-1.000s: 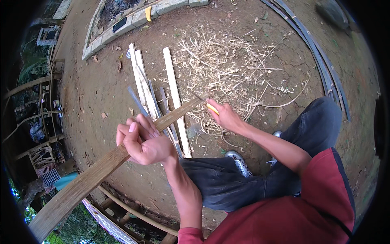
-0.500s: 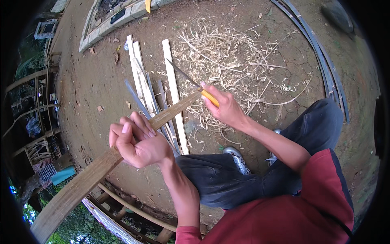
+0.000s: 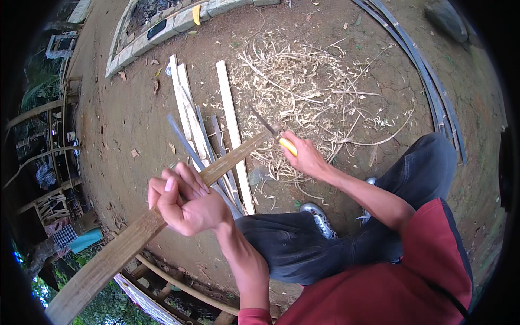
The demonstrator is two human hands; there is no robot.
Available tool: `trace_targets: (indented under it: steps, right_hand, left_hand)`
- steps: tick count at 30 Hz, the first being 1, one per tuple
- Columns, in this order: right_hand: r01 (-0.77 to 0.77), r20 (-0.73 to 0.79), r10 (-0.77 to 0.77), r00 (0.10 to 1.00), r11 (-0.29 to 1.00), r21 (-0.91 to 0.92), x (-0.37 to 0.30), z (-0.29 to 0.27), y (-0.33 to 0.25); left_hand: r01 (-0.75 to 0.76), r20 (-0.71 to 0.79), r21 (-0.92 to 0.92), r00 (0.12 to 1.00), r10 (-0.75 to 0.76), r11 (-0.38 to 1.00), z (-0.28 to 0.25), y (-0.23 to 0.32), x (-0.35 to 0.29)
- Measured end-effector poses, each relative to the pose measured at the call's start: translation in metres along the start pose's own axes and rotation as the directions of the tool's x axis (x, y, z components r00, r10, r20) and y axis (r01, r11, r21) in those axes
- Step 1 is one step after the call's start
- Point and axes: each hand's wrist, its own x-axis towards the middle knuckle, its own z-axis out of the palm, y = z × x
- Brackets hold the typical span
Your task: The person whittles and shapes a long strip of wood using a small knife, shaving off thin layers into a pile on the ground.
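I am gripping a long flat wooden slat [image 3: 135, 238] in my left hand [image 3: 187, 200], my fingers [image 3: 181, 179] clenched around it a little past its middle. The slat's long axis is running diagonally: its near end is dropping off to the lower left, and its far end is pointing up and to the right, toward my right hand [image 3: 306, 157]. That hand is closed around the yellow handle of a knife [image 3: 276, 135], whose dark blade is pointing away to the far left and lying against the slat's far tip. The slat is hanging in the air above the dirt ground [image 3: 124, 124], held up by my left hand alone.

Below it, on the ground, several pale split strips [image 3: 230, 124] are lying side by side, their lengths running near to far. To the right of them a heap of light shavings [image 3: 319, 92] is spreading over the dirt. My dark-trousered knees [image 3: 292, 249] are sitting near, under my forearms. A row of grey kerb blocks [image 3: 179, 24] is lining the far left edge.
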Motion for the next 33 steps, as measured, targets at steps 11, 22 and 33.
trace_targets:
  steps: [11,22,33]
  right_hand:
    - [0.059,-0.125,-0.068,0.990,0.995,-0.074,0.011,-0.026,-0.029]
    - [0.206,-0.136,-0.212,0.968,0.977,-0.057,0.006,-0.013,-0.054]
    - [0.241,-0.179,-0.252,0.951,0.967,-0.079,-0.002,-0.012,-0.041]
  left_hand:
    - [0.008,0.013,-0.002,1.000,-0.008,1.000,-0.007,-0.002,-0.002]
    - [0.030,-0.074,0.017,0.997,-0.029,0.999,0.003,-0.001,-0.005]
    - [0.016,-0.119,-0.003,0.993,-0.016,1.000,0.014,-0.002,-0.005]
